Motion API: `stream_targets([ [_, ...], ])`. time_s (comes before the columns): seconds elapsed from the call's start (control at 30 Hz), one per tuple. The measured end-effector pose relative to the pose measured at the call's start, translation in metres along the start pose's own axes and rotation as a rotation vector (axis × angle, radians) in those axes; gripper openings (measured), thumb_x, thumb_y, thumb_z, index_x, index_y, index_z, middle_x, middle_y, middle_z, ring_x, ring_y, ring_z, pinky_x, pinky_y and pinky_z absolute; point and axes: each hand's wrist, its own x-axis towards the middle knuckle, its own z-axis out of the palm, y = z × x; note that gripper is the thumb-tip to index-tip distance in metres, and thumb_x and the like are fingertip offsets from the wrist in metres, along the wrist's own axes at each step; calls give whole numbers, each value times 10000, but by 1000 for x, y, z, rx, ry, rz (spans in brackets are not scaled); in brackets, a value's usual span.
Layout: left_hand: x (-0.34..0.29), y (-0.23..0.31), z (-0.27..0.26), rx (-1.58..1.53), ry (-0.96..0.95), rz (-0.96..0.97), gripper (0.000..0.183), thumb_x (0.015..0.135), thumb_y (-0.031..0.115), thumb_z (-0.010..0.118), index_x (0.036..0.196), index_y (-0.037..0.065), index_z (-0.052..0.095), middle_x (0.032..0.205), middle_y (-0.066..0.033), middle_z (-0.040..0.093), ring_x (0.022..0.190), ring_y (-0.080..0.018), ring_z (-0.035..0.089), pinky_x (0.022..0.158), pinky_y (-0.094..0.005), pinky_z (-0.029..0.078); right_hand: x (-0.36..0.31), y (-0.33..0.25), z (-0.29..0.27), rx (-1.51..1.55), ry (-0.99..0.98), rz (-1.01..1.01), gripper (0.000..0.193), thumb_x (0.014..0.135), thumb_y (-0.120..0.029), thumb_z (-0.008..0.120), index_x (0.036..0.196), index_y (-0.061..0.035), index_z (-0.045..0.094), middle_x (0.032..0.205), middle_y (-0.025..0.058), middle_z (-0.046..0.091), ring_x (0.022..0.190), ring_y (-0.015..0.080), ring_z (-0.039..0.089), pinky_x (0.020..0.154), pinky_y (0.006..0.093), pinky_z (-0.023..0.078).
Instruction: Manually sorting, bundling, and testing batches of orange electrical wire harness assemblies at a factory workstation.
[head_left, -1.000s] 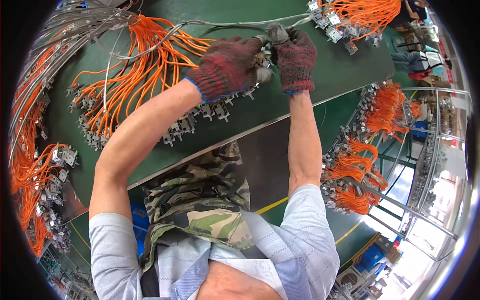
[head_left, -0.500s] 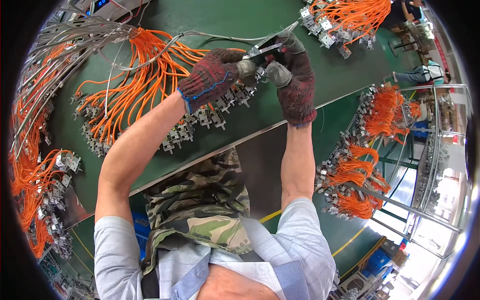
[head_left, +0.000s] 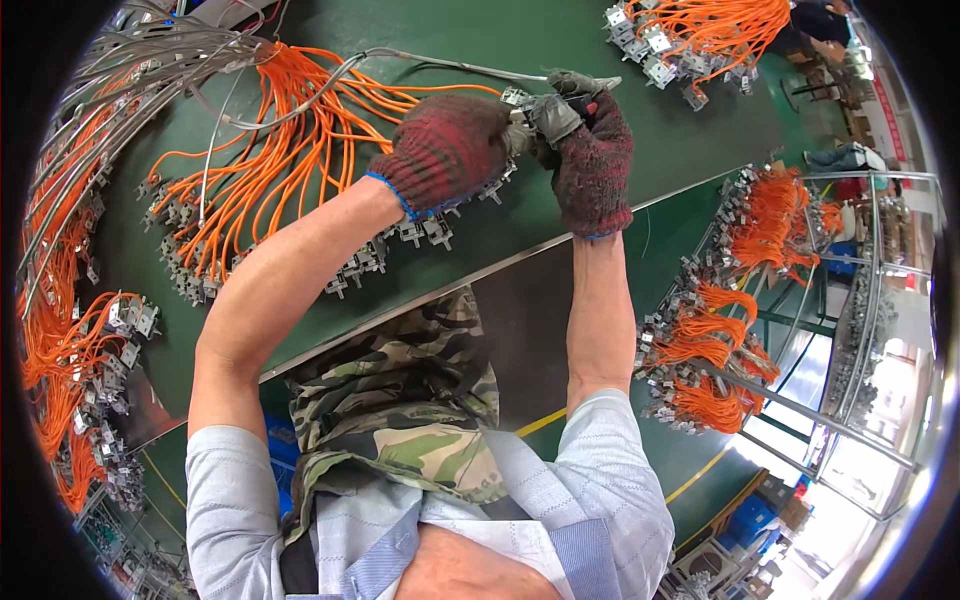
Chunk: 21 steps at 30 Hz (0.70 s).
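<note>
My left hand [head_left: 452,145], in a dark red knit glove with greyish fingertips, is closed round a small silver metal connector [head_left: 516,98]. An orange cable [head_left: 455,90] runs to it over the top of that glove. My right hand [head_left: 592,150], gloved alike, is right beside it with curled fingers, closed on a hand tool [head_left: 575,103] with dark and red parts. Most of that tool is hidden by the fingers. A grey cable [head_left: 470,68] arcs from the left to the right hand's fingertips, and a pale tip [head_left: 608,83] sticks out past them.
On the green table [head_left: 690,150] a fan of orange cables [head_left: 300,150] with metal connectors lies left of my hands. Another orange bundle [head_left: 715,25] lies at the far right. Racks of bundled orange cables [head_left: 715,350] stand beyond the table edge. A person's dark sleeve [head_left: 820,22] shows top right.
My left hand has moved right and slightly up, closer to my right hand. The tool's silver jaws, visible before between the hands, are now mostly covered, and the right hand has turned.
</note>
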Motion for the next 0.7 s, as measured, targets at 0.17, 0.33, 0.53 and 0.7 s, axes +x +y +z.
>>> stream_targets([
  [0.17,0,1,9,149,51,-11,336,965,359,624,1032,52,743,856,-204,716,836,-413,699,737,-493,544,0,1,3,-52,36,25,284,890,-134,795,1155,-84,706,936,-6,667,712,79,626,543,248,499],
  [0.33,9,0,-5,135,147,37,399,974,422,628,1195,96,694,893,-172,735,859,-378,708,786,-482,556,20,4,-29,56,-51,-86,314,915,-158,786,1190,-65,665,916,20,680,683,112,660,548,265,541],
  [0.53,18,-68,5,132,14,-6,523,1038,490,499,1400,126,601,1433,-205,587,1340,-393,535,1116,-508,426,48,22,-56,-32,-18,-63,353,909,-190,807,1192,-60,640,888,41,703,626,142,669,512,262,516],
  [0.7,18,-118,27,327,82,272,430,1066,381,463,1398,150,610,1455,-212,576,1350,-399,535,1140,-486,428,54,37,-54,-63,-129,-26,319,910,-157,794,1187,-85,654,971,25,735,710,127,688,539,259,535],
])
